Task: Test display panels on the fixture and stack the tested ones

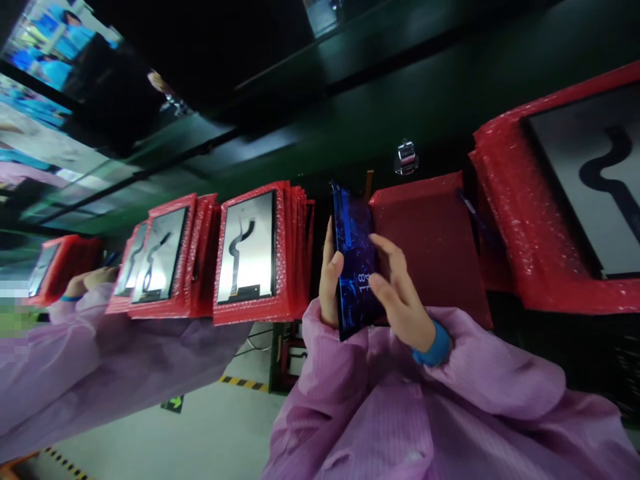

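Note:
A dark tablet [356, 267] with a lit blue screen, showing digits, is held tilted in front of my chest. My left hand [330, 277] grips it along its left edge, the thumb at the front rim. Over the right side of the screen is my right hand [400, 293], fingers apart, fingertips at or close to the glass; actual contact is unclear. Behind and right of the tablet lies a dark red mat [430, 247].
Red bubble-wrap stacks bearing display panels stand left [246, 247], farther left [167, 257] and right [600, 187]. A metal fixture [405, 157] sits behind the mat. At far left, another person's hand [90, 281] rests by the stacks.

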The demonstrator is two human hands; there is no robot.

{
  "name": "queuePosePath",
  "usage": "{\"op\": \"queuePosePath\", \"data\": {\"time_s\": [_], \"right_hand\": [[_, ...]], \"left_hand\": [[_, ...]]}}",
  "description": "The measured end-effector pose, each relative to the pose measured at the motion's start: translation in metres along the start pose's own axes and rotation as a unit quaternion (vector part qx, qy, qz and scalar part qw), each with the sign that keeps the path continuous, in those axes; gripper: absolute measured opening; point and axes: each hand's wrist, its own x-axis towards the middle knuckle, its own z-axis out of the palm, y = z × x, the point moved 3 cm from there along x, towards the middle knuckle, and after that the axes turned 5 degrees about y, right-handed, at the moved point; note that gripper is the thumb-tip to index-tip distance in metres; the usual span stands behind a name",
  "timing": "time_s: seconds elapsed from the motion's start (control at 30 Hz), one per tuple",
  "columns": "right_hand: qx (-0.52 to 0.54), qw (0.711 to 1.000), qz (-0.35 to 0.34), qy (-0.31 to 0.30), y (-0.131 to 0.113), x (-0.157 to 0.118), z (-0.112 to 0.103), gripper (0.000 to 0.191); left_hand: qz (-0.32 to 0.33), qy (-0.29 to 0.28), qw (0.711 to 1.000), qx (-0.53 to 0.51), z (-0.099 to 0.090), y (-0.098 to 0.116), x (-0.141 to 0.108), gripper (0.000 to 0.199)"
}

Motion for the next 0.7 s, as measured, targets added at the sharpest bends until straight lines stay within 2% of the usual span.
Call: {"op": "queuePosePath", "data": {"time_s": [0.07, 0.1, 0.13, 0.2, 0.27, 0.3, 0.37, 0.43, 0.47, 0.53, 0.6, 0.7], "right_hand": [[-0.027, 0.998, 0.052, 0.036, 0.017, -0.003, 0.000, 0.055], [-0.042, 0.998, 0.047, 0.023, 0.021, -0.005, 0.002, 0.056], [-0.051, 0.999, 0.019, -0.004, 0.023, -0.010, 0.004, 0.059], [-0.048, 0.993, -0.082, -0.066, 0.017, -0.022, 0.009, 0.064], [-0.033, 0.985, -0.152, -0.079, 0.011, -0.034, 0.010, 0.065], [-0.032, 0.987, -0.148, -0.057, 0.011, -0.037, 0.008, 0.062], [-0.045, 0.996, -0.073, 0.007, 0.017, -0.040, 0.004, 0.057], [-0.054, 0.998, -0.012, 0.027, 0.023, -0.042, 0.003, 0.057], [-0.050, 0.999, -0.021, 0.008, 0.023, -0.044, 0.004, 0.060], [-0.027, 0.994, -0.103, -0.039, 0.017, -0.050, 0.007, 0.065], [-0.013, 0.984, -0.175, -0.040, 0.009, -0.055, 0.006, 0.064], [-0.041, 0.988, -0.149, 0.008, 0.006, -0.053, 0.000, 0.060]], "left_hand": [[-0.001, -0.019, 0.999, -0.036, 0.000, -0.004, 0.002, 0.063], [-0.004, -0.024, 0.998, -0.056, 0.000, -0.006, 0.003, 0.061], [-0.006, -0.023, 0.997, -0.074, 0.000, -0.007, 0.003, 0.059], [-0.002, -0.001, 0.995, -0.098, 0.000, -0.008, 0.001, 0.056], [0.002, 0.021, 0.994, -0.108, 0.001, -0.007, -0.002, 0.054], [0.000, 0.025, 0.994, -0.107, 0.001, -0.006, -0.003, 0.054], [-0.009, 0.019, 0.995, -0.100, 0.003, -0.005, -0.004, 0.054], [-0.014, 0.007, 0.994, -0.105, 0.003, -0.005, -0.004, 0.053], [-0.012, 0.004, 0.994, -0.111, 0.003, -0.005, -0.004, 0.052], [-0.001, 0.003, 0.993, -0.117, 0.002, -0.007, -0.003, 0.050], [0.016, 0.014, 0.994, -0.104, 0.001, -0.008, -0.002, 0.049], [0.029, 0.011, 0.998, -0.063, 0.000, -0.009, 0.000, 0.052]]}}
